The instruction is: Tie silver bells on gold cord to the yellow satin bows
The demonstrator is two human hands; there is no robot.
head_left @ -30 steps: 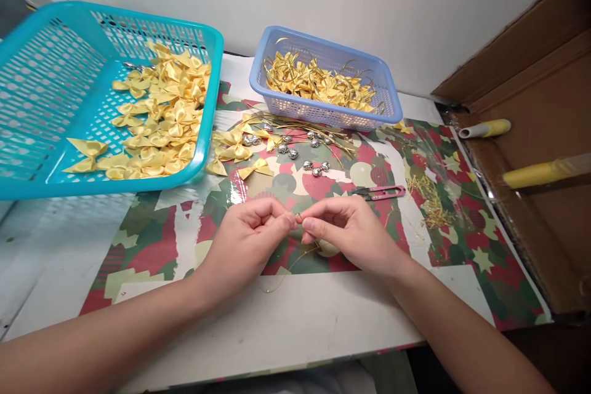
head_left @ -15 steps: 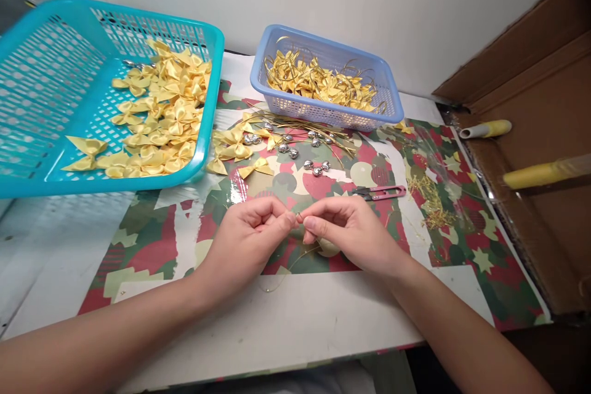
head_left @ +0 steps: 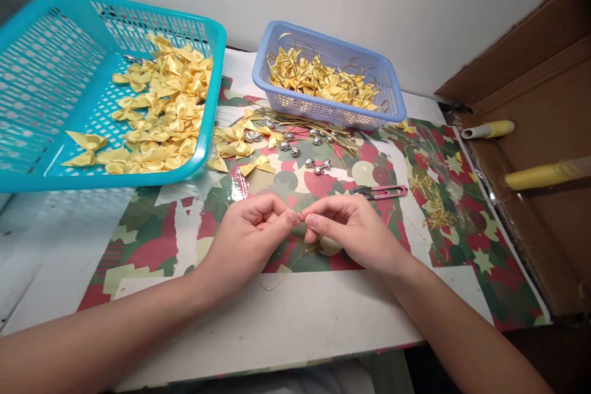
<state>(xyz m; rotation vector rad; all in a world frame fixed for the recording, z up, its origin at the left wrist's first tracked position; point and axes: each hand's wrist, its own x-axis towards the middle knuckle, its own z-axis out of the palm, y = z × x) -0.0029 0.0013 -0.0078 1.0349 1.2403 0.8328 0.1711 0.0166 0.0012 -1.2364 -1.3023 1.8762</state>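
Note:
My left hand (head_left: pixel 252 237) and my right hand (head_left: pixel 353 228) meet fingertip to fingertip above the patterned sheet (head_left: pixel 152 243). Both pinch a thin gold cord (head_left: pixel 295 260), whose loose part hangs below the fingers toward the white board. The bit between the fingertips is tiny and mostly hidden. Beyond my hands lie silver bells (head_left: pixel 318 169), yellow satin bows (head_left: pixel 257 165) and a bundle of gold cords (head_left: pixel 305 120). Pink-handled thread snips (head_left: pixel 381 192) rest just past my right hand.
A teal basket (head_left: pixel 213 98) of yellow bows stands at the left. Behind the bells is a blue basket (head_left: pixel 323 108) with bows and gold cords. Gold thread scraps (head_left: pixel 434 206) lie at the right, near cardboard (head_left: pixel 549 215) with yellow tubes (head_left: pixel 545 173).
The view has shifted very slightly. Both hands keep their pinch in nearly the same place.

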